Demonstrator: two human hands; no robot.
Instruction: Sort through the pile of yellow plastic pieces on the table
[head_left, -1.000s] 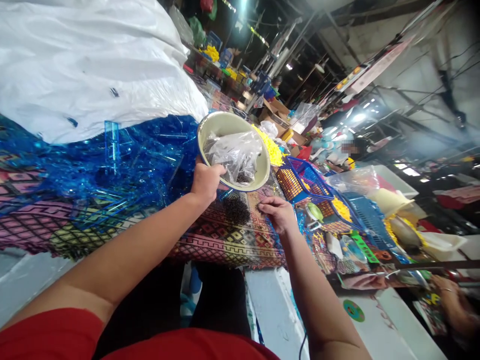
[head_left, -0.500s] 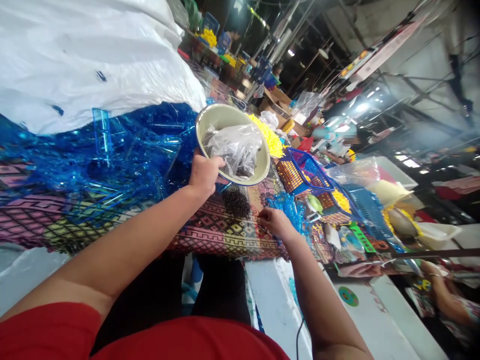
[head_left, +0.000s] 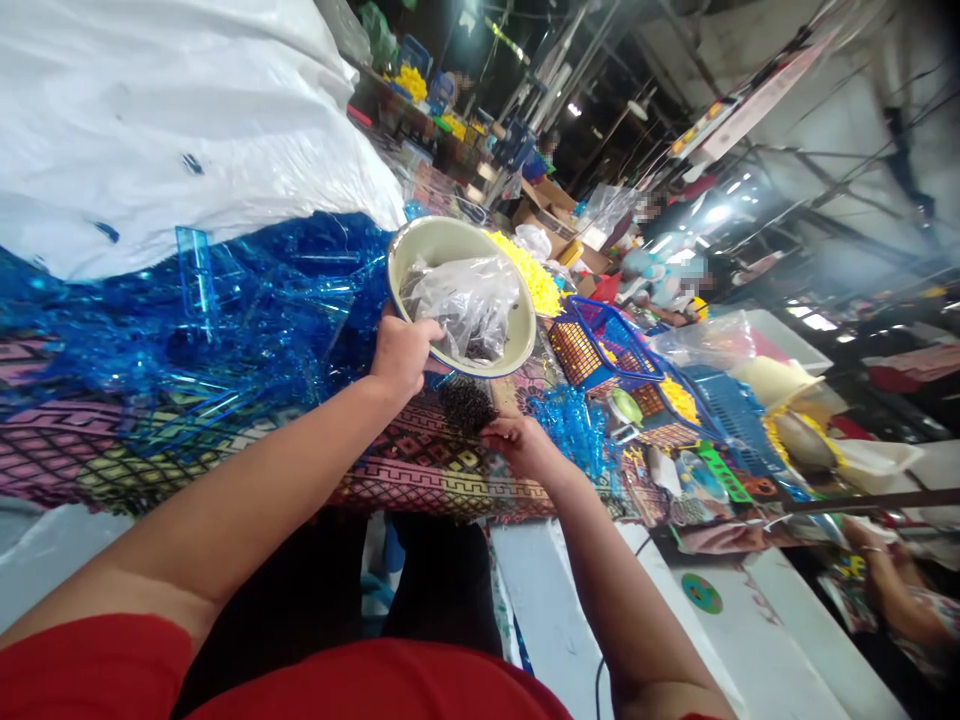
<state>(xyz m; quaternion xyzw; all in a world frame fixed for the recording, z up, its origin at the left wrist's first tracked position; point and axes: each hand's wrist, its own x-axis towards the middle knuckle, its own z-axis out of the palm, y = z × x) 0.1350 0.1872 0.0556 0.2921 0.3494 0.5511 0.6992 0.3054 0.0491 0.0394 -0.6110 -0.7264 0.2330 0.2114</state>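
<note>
A cream enamel bowl [head_left: 523, 335] is tilted above the patterned cloth, with a clear plastic bag [head_left: 469, 295] and small dark pieces inside it. My left hand [head_left: 405, 350] grips the bowl's near left rim, thumb over the edge. Below the bowl, a pile of small dark pieces [head_left: 465, 402] lies on the patterned cloth [head_left: 420, 485]. My right hand [head_left: 517, 442] is at the right edge of that pile, fingers curled together; whatever they hold is too small to make out.
Blue clear plastic parts [head_left: 300, 290] heap at the left beside a large white sack [head_left: 187, 120]. Yellow pieces [head_left: 529, 275], blue baskets [head_left: 592, 345] and more blue parts [head_left: 574, 425] lie to the right. A person's arm [head_left: 892, 590] shows at far right.
My right hand has moved left to the edge of the dark pile. My left hand still holds the bowl, and the whole view has shifted slightly.
</note>
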